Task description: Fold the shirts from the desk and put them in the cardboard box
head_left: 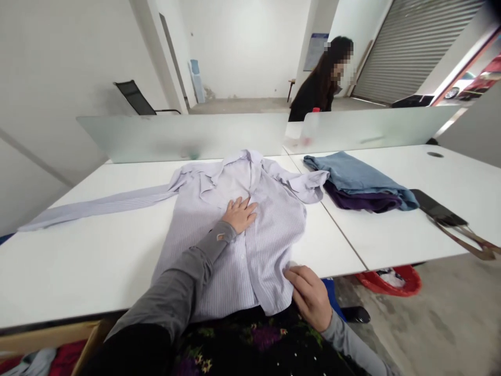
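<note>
In the head view, the striped shirt lies spread on the white worktop directly in front of the person, collar at the far side and hem at the near edge, beside the dark floral clothing. The left hand rests on the upper middle of the shirt, just below the open collar, palm down with its fingers spread, pressing on the cloth rather than gripping it. The right hand is at the lower right side edge of the shirt, near the hem, its fingers bent and drawn together against that edge; whether cloth is pinched between them cannot be told. The two hands are well apart, with the lower front of the shirt between them. One sleeve runs out long and flat to the left, well away from both hands; the other lies short and rumpled to the right, beyond the right hand and close by a folded blue garment on top of a purple one. Farther right lies a dark phone with a strap. A frosted divider stands along the far edge, and another person in black is behind it.
</note>
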Available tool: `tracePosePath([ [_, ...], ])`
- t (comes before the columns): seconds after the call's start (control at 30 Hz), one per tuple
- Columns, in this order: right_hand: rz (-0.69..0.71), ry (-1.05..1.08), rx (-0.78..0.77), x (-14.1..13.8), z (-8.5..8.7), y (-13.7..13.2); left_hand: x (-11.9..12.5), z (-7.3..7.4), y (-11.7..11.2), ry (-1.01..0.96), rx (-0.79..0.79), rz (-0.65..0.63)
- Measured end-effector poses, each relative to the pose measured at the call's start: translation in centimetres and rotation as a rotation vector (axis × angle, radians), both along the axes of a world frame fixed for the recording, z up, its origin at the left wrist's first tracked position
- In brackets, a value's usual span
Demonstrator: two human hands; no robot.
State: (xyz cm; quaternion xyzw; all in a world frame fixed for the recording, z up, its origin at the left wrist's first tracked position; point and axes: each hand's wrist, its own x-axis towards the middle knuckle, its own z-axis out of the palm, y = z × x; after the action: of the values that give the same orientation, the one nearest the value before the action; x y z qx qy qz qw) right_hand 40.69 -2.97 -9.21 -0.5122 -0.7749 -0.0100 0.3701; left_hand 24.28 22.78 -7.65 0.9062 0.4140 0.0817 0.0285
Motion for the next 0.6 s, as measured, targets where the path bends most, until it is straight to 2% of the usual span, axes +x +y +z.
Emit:
tracePosePath([
  [0.07, 0.021, 0.078, 0.062, -0.1, -0.3, 0.0, -0.2, -0.4, 0.1, -0.002, 0.021, 0.001],
  [0.13, 0.001, 0.156, 0.056, -0.3, 0.1, -0.2, -0.4, -0.6, 0.2, -0.002, 0.024, 0.007],
  [0.23, -0.150, 0.272, 0.049, -0.6, 1.3, -0.8, -0.4, -0.5, 0.1, 0.000, 0.018, 0.017],
  [0.3, -0.205, 0.252, 0.103, -0.6, 2.2, -1.6, -0.3, -0.3, 0.1, -0.003, 0.011, 0.020],
  [0.43, -0.038, 0.008, 0.170, -0.1, 3.5, -4.0, -0.2, -0.2, 0.0, -0.004, -0.011, 0.014],
  [0.53, 0.149, -0.048, 0.023, 0.3, 3.9, -5.3, -0.3, -0.1, 0.0, 0.000, -0.030, 0.009],
  [0.6, 0.152, 0.038, -0.089, 1.0, 3.9, -5.2, -0.4, 0.0, -0.2, 0.000, -0.027, 0.009],
])
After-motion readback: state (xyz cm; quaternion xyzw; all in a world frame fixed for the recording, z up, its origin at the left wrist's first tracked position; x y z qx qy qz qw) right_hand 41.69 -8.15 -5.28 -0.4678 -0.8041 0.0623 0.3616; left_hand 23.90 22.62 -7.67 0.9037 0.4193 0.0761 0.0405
